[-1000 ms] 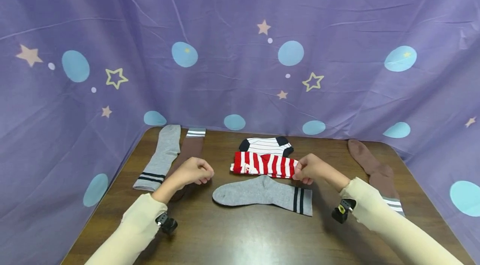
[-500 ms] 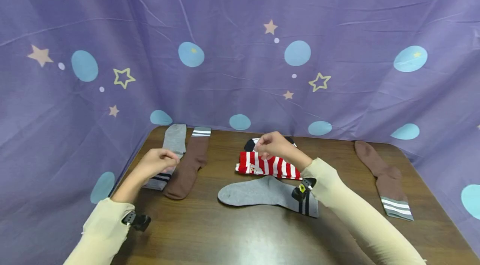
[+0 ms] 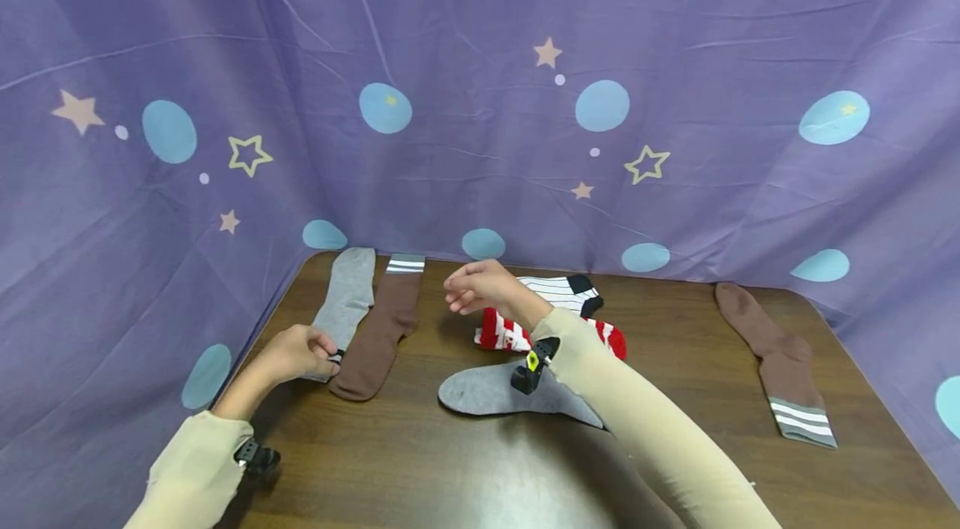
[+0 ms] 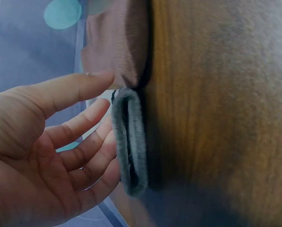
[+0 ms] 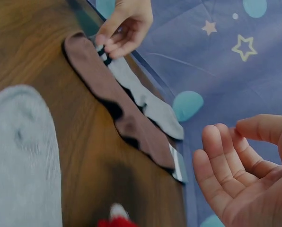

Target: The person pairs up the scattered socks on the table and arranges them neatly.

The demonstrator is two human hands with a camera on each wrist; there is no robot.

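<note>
My left hand (image 3: 292,358) is over the cuff end of the left grey sock (image 3: 348,283), fingers loosely bent. In the left wrist view the thumb and fingertips come right up to its cuff (image 4: 140,142), with a gap between thumb and forefinger. Close beside that sock lies a brown sock (image 3: 382,325) with a white-striped cuff. My right hand (image 3: 483,289) hangs in the air left of the white sock, relaxed and holding nothing. Below its forearm are a red-and-white striped sock (image 3: 501,336) and another grey sock (image 3: 480,390), partly hidden by the sleeve.
A white sock (image 3: 557,289) with thin lines and black patches lies behind the red-striped one. Another brown sock (image 3: 786,362) is at the right of the wooden table (image 3: 420,471). A purple curtain (image 3: 480,96) hangs along the back and sides.
The right hand has left the red-striped sock and moved left past it. The left hand has moved left, away from the table's middle, and down to the left grey sock's cuff.
</note>
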